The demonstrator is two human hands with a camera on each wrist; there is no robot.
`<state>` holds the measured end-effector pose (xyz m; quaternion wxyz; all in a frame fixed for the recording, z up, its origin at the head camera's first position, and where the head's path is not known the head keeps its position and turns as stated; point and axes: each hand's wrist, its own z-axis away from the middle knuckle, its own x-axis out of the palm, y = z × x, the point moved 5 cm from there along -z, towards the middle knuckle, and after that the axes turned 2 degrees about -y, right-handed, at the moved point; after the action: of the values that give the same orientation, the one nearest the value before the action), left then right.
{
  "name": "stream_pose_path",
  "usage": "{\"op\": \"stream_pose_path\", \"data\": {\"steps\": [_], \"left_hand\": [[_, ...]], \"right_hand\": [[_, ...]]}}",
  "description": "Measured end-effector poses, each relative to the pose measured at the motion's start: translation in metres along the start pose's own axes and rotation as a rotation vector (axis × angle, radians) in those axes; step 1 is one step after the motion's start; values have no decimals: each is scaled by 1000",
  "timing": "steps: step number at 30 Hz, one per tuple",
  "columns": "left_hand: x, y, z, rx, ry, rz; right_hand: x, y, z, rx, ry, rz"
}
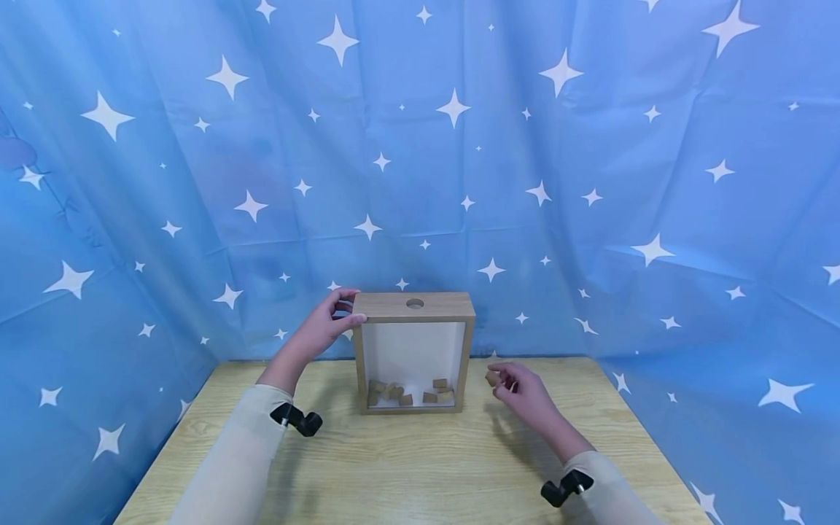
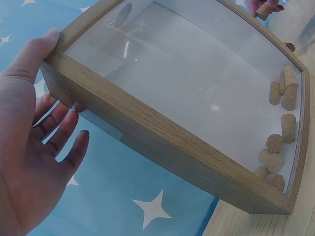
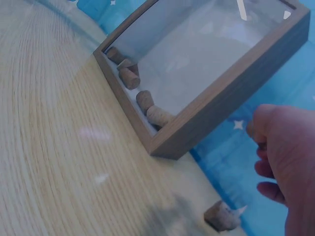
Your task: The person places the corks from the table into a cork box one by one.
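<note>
A wooden shadow box (image 1: pixel 415 306) with a clear front stands upright on the table, a round hole (image 1: pixel 415 303) in its top. Several wine corks (image 2: pixel 288 128) lie along its bottom, behind the pane. My left hand (image 1: pixel 321 326) grips the upper left corner, thumb at the front edge and fingers round the back. To the right of the box, my right hand (image 1: pixel 527 394) pinches a cork (image 2: pixel 264 11) between thumb and fingertips, above the table. In the right wrist view that hand (image 3: pixel 288 152) hides most of this cork.
Another cork (image 3: pixel 221 216) lies on the table near its back edge, right of the box. The pale wood table (image 1: pixel 394 467) ends at a blue curtain (image 1: pixel 420 182) with white stars, which surrounds the back and sides.
</note>
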<state>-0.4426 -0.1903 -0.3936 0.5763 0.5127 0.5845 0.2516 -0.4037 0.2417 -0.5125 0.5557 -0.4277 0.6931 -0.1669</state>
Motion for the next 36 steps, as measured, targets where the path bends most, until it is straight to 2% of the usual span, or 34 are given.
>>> {"op": "stream_pose_path", "data": {"steps": [6, 16, 23, 36], "left_hand": [[0, 1, 0, -3, 2, -2], [0, 1, 0, 5, 5, -1], [0, 0, 0, 13, 1, -3], [1, 0, 1, 15, 2, 3]], "right_hand": [[-7, -10, -1, -12, 13, 19], [-25, -31, -6, -36, 75, -27], [-37, -44, -11, -65, 105, 13], [-59, -62, -20, -45, 161, 1]]}}
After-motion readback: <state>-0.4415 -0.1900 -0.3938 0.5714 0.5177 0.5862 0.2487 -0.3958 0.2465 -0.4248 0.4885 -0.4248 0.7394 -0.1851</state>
